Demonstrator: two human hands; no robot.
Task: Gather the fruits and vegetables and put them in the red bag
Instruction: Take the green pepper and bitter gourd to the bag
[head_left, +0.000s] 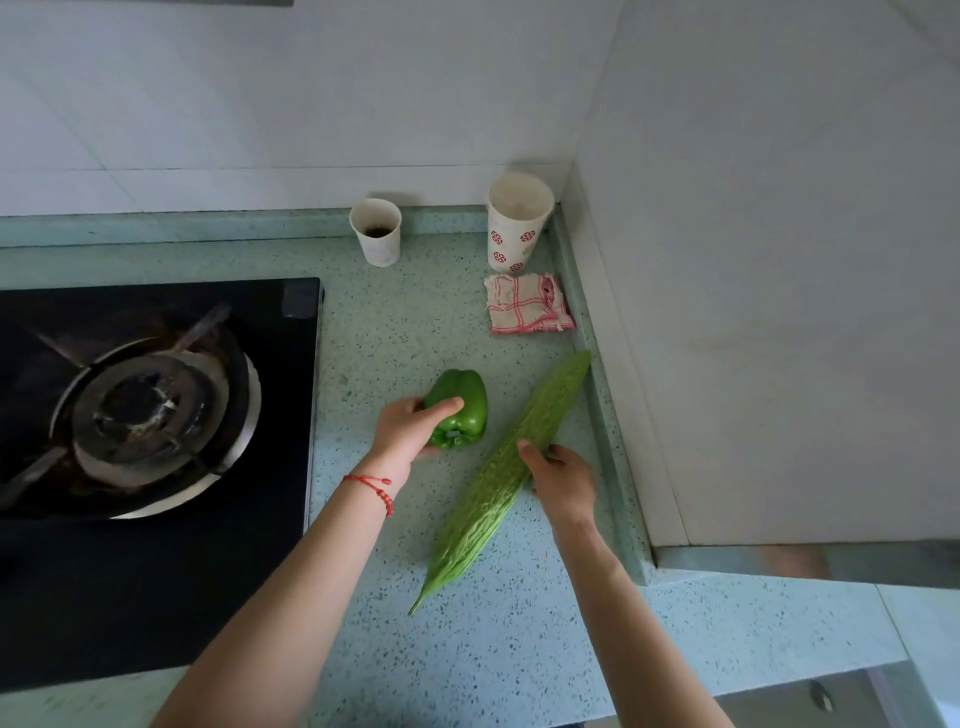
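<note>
A green bell pepper (465, 408) lies on the pale green speckled counter (519, 649), stem end towards me. My left hand (408, 431), with a red string bracelet on its wrist, is wrapped around the pepper's left side. To its right a long, bumpy bitter gourd (498, 478) stretches diagonally, its thin tail pointing at me. My right hand (558, 475) grips the gourd around its middle from the right. No red bag is in view.
A black gas hob (156, 441) with a burner fills the left. Two paper cups (376, 231) (519, 221) stand at the back wall, with a red-checked cloth (527, 304) in front of the right one. A white wall (753, 312) borders the counter on the right.
</note>
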